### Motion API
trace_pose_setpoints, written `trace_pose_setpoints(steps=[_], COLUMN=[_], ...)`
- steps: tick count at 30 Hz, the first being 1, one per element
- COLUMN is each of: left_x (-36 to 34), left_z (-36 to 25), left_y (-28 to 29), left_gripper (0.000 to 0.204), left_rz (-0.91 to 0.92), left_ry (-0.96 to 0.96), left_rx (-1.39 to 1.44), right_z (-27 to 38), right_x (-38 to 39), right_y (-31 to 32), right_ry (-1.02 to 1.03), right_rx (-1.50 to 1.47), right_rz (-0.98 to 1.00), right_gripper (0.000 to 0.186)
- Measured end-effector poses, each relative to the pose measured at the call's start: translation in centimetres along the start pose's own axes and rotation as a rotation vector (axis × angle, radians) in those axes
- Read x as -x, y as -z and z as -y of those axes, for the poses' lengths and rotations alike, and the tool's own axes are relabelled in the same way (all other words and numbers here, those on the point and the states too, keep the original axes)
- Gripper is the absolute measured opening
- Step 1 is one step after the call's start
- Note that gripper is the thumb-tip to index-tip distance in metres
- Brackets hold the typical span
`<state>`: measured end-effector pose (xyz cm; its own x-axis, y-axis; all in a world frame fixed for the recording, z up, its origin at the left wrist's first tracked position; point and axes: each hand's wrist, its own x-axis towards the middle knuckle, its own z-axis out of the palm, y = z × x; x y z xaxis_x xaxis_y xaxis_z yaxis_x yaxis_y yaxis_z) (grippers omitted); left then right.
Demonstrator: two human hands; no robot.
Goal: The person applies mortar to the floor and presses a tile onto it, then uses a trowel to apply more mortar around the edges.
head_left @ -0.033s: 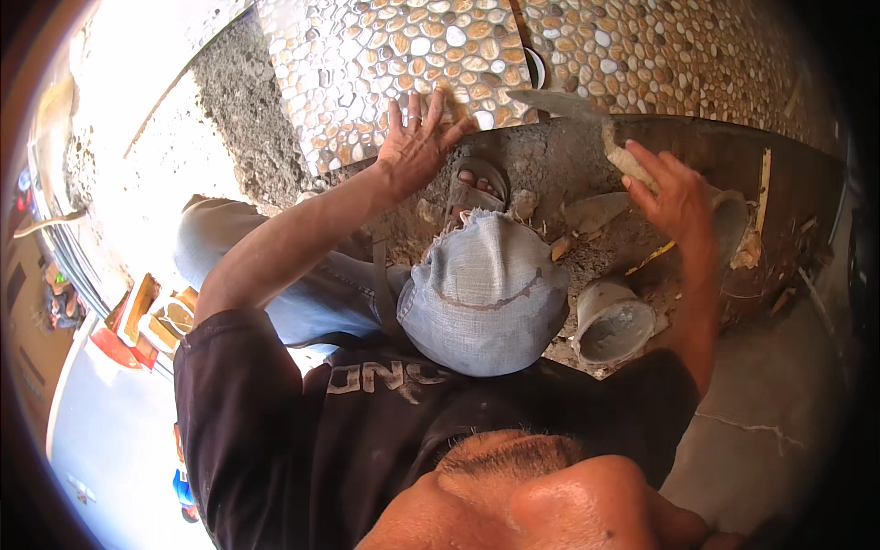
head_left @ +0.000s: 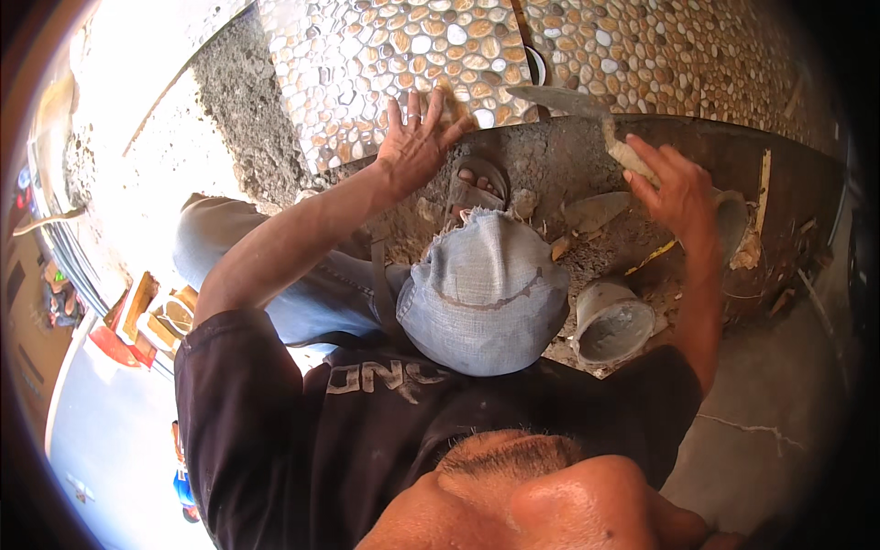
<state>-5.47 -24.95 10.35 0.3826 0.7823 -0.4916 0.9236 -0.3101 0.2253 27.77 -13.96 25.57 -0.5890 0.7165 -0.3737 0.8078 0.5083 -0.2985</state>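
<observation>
My left hand (head_left: pixel 420 142) lies flat with fingers spread on the near edge of a tile (head_left: pixel 357 55) patterned with brown and white pebbles. In my right hand (head_left: pixel 676 188) is the pale, crusted handle of a trowel (head_left: pixel 555 99). Its grey blade points left, over the near edge of the pebble tiles, by the seam where a second pebble-patterned tile (head_left: pixel 660 55) begins. Whether the blade touches the tile I cannot tell. A white curved rim (head_left: pixel 536 66) shows at that seam.
Grey mortar (head_left: pixel 243 110) spreads left of the tile. My sandalled foot (head_left: pixel 478 183) stands just below the tile edge. A mortar-smeared bucket (head_left: pixel 612 325) lies right of my knee, another container (head_left: pixel 731 220) beyond my right wrist. A wooden strip (head_left: pixel 764 192) lies at the right.
My right hand has shifted very slightly, and the trowel blade has turned a little. My left hand stays in place on the tile.
</observation>
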Motion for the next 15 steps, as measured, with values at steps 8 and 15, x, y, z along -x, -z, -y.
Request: trace_pose_setpoints(steps=[8, 15], left_x=[0.2, 0.2], left_z=[0.0, 0.3], left_y=[0.6, 0.1], left_gripper=[0.067, 0.066], left_rz=[0.120, 0.105], left_ry=[0.026, 0.008], left_rx=[-0.066, -0.063], right_z=[-0.7, -1.5], right_x=[-2.8, -3.0], right_y=[0.9, 0.7], right_ry=[0.118, 0.124], right_rx=[0.216, 0.297], right_rz=[0.073, 0.093], right_gripper=[0.040, 0.042])
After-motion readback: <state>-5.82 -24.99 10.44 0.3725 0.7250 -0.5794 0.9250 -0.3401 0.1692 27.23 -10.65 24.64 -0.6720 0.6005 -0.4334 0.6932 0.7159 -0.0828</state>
